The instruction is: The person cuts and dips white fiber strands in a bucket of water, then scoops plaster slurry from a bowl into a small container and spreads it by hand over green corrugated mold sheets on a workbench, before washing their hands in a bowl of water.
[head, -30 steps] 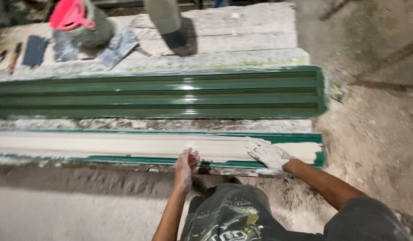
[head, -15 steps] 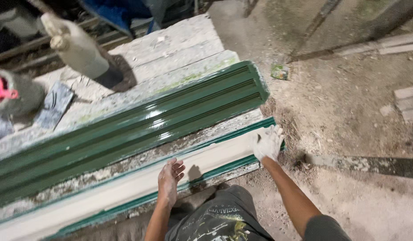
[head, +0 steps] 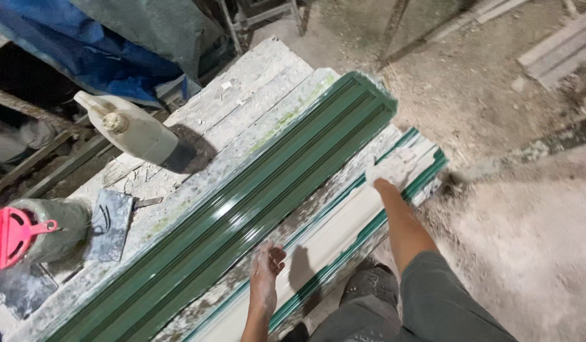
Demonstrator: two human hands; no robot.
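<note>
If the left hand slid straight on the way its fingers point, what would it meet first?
Probably the glossy green ribbed panel: the left hand rests on the cream panel, fingers aimed up toward it across a spattered strip; depth is unclear.

Plank bench [head: 255,82] (paint-spattered) carries green panels [head: 255,196], probably metal.

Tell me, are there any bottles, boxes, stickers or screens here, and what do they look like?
Plastic jug: on the workbench top left, lying tilted, cream-white, with a small cap and a handle.
Grey container: at the left edge of the bench, rounded, with a pink plastic piece beside it.
No stickers, signs or screens that I can make out.
Neither hand touches these; the left hand and the right hand rest on the cream and green panel.
</note>
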